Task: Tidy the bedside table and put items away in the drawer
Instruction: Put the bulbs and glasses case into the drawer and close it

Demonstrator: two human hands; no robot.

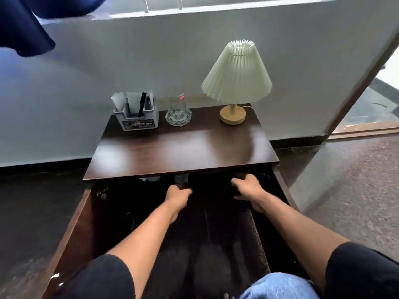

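Note:
The dark wood bedside table (183, 147) has its drawer (71, 225) pulled far out toward me. Both my hands reach into the drawer, just under the table's front edge. My left hand (178, 194) is clenched around something dark. My right hand (248, 187) curls its fingers and thumb on a dark item (212, 187) that lies between the hands. The drawer's inside is in deep shadow, so I cannot make out the item's shape. On the tabletop at the back stand a grey organiser (137, 117) with a pen and papers, a glass (178, 108) on a glass dish, and a lamp (236, 76).
A grey wall runs behind the table. At the right, a doorway with a wooden frame (358, 87) opens onto the floor. Dark blue cloth (23, 24) hangs at the top left. My knees are at the bottom edge, against the drawer front.

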